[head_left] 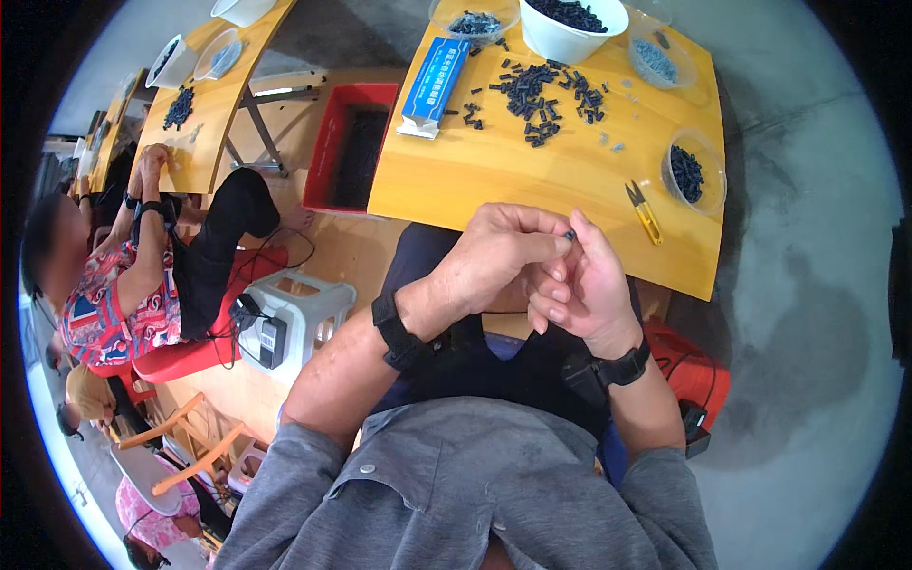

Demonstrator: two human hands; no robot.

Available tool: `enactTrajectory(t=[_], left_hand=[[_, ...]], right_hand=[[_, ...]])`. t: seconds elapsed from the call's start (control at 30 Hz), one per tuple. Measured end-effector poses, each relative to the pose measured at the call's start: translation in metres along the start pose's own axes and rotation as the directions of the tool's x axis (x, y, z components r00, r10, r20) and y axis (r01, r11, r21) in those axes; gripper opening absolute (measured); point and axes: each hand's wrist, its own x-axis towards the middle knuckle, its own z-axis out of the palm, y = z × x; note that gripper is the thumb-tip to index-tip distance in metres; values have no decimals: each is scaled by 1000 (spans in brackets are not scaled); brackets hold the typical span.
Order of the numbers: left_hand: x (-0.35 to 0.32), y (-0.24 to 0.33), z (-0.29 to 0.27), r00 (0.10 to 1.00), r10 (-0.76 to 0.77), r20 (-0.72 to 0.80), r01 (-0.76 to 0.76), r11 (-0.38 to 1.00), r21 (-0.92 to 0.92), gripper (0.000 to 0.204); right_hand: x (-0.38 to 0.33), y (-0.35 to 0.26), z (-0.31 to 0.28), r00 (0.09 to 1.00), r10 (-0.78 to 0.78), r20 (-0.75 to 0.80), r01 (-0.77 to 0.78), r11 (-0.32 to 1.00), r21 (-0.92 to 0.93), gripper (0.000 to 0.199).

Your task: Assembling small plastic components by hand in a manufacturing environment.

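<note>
Just past the near edge of the table, over my lap, my two hands meet. My left hand (508, 249) is closed, with thumb and forefinger pinching a small dark piece (570, 235). Against the same piece press the fingertips of my right hand (600, 285), its other fingers curled inward. Most of the piece is hidden by the fingers. Ahead on the yellow table (456, 190) lies a loose pile of short black tube-like pieces (532, 95). Yellow-handled thread snips (645, 213) rest to the right, beside a clear round tub (693, 173) of black pieces.
A blue-and-white box (434, 87) lies at the table's left. Along the back stand a white bowl (574, 28) of black pieces and a tub (657, 59) of pale bits. A red crate (334, 142) sits left of the table. Another person (142, 256) works at a neighbouring table.
</note>
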Motion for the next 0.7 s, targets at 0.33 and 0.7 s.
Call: enactTrajectory(t=[0.33,0.7], left_hand=[[18,-18,-28,933,186,-307,-39,903,427,21],[45,-23,-65,875,214,-434,10,889,458,19]], right_hand=[[-37,-118,-25,487,-844,-224,143,330,-933,51],[-7,-153,-40,375,-918,131,-585,-343,-735,41]])
